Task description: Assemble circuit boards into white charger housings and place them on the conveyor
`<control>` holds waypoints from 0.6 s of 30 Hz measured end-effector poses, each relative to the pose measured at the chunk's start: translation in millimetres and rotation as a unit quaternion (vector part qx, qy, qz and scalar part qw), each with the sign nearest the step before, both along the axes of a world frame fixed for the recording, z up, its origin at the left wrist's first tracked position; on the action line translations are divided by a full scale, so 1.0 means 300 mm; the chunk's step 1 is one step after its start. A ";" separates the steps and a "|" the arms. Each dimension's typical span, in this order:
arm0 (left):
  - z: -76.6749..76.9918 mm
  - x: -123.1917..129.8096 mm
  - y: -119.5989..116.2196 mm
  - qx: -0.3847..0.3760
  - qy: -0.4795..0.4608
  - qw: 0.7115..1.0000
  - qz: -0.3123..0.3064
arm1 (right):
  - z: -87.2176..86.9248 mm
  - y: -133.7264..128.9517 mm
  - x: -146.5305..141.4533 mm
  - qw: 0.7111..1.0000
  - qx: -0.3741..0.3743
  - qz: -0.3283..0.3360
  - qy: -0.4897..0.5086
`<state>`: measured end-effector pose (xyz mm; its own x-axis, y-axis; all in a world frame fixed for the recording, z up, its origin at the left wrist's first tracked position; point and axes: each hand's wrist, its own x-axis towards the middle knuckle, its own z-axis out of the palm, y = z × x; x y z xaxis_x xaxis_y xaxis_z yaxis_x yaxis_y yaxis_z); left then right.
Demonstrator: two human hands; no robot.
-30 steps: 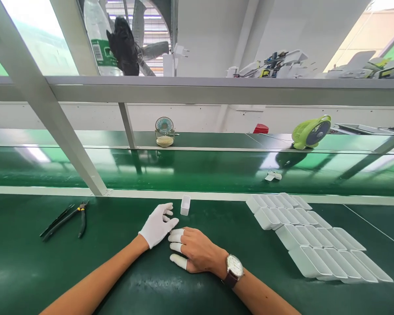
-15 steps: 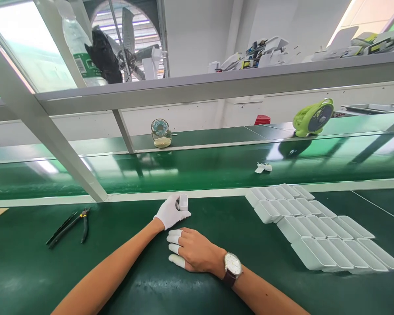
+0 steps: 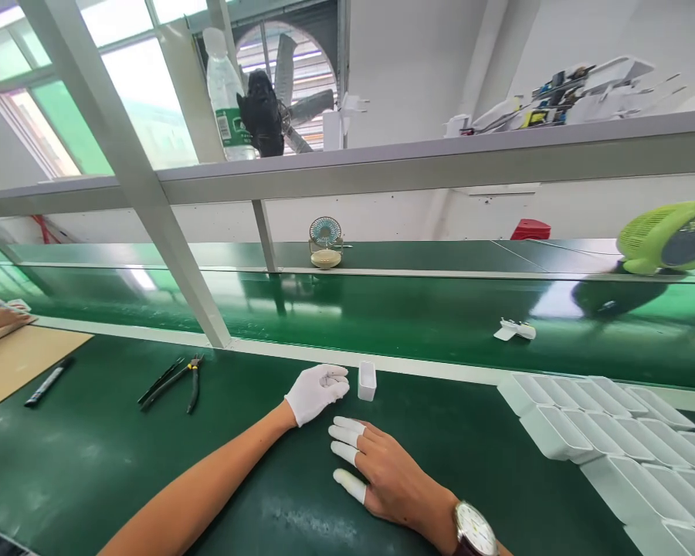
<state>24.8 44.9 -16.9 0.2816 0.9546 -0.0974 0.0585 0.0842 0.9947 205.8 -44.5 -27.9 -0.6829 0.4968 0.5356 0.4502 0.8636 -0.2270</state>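
My left hand (image 3: 317, 392) wears a white glove and lies at the far side of the green work surface. Its fingers are loosely bent and apart, with nothing visible in them. Just to its right, across a small gap, a small white open box (image 3: 367, 381) stands by itself. My right hand (image 3: 389, 472) has white finger cots on its fingertips and a watch (image 3: 475, 529) at the wrist. It hovers over or rests on the surface nearer to me, fingers spread and holding nothing; contact is hard to judge.
Rows of white trays (image 3: 619, 417) sit at the right. Cutting pliers (image 3: 192, 380) and tweezers (image 3: 161, 380) lie at the left, beside a black marker-like tube (image 3: 49, 382). Another person's hand (image 3: 3, 318) shows at the left edge. Behind the pale rail, a white part (image 3: 515, 330) lies on the green belt.
My left hand has let go of the small white box and drawn slightly left of it. My right hand's fingers have spread. The view has turned left, bringing another person's hand in.
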 end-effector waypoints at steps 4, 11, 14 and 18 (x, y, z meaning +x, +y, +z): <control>0.012 -0.035 0.019 -0.040 -0.072 0.996 -0.021 | 0.028 0.001 0.006 0.999 0.003 -0.022 -0.029; 0.023 -0.052 0.013 -0.115 -0.143 0.975 -0.122 | -0.018 0.011 0.033 0.997 0.002 -0.034 -0.071; 0.018 -0.063 -0.003 -0.154 -0.128 0.953 -0.228 | -0.048 0.027 0.041 0.998 -0.015 -0.019 -0.058; 0.015 -0.087 -0.003 -0.202 -0.079 0.914 -0.344 | -0.026 0.028 0.041 0.997 -0.051 -0.012 -0.052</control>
<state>-1.5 44.1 -12.4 0.8419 0.4425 -0.3088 0.0942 0.4430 0.8916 218.2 -36.1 -35.9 -0.7198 0.5617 0.4079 0.4961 0.8273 -0.2636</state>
